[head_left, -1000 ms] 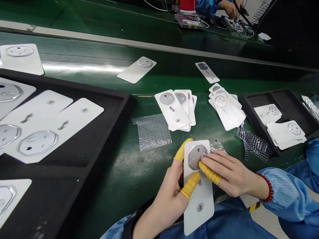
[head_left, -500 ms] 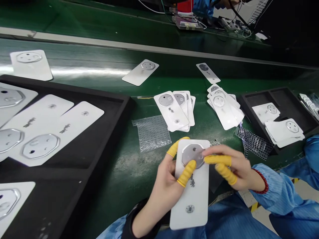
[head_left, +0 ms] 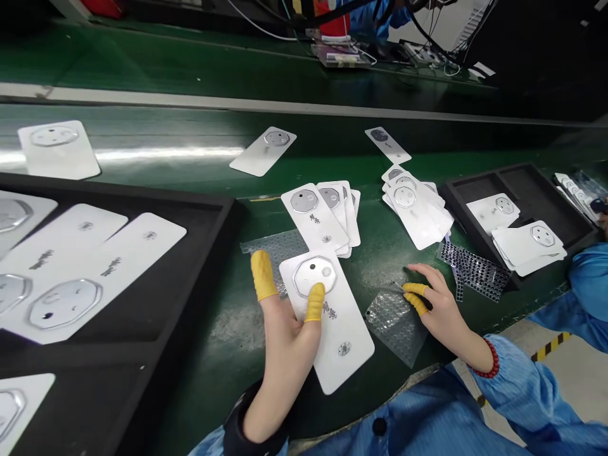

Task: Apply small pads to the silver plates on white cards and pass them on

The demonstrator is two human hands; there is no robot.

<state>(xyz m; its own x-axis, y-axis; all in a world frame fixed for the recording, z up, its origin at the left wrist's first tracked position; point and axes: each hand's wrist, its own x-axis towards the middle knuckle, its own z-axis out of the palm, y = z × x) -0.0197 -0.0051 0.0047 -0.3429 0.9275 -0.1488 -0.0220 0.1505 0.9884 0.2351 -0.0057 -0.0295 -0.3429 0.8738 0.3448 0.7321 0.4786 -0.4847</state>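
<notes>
A long green worktop (head_left: 228, 329) runs under and beyond our fingers, and past its far edge a co-worker's blue sleeve (head_left: 375, 19) works at a second bench. To the left of our left fingers sits a large black tray (head_left: 118, 373) holding white cards, and well to the right of our right fingers a smaller black tray (head_left: 536, 190) holds more. Just ahead of our fingers lie two loose fans of white cards (head_left: 332, 215) (head_left: 418, 212).

The white card (head_left: 337, 335) sits between our hands, under the left hand (head_left: 285, 342), tilted across the worktop. The left thumb, in a yellow finger cot (head_left: 314, 302), presses on its face just beside the octagonal window (head_left: 313, 276). Another cotted finger (head_left: 263, 274) stands apart, left of the card's edge. We cannot tell whether the hidden fingers beneath grip the card.

Off to the right, the right hand (head_left: 439, 310) hovers over a bubble wrap sheet (head_left: 394, 326), its cotted fingers (head_left: 415, 294) pinched together on a thin silvery sliver (head_left: 392, 288), too small to identify.

A slip of the thumb could smear or mark the window, and a careless sweep of the sliver could snag the bubble wrap or nudge the loose fans out of order.
</notes>
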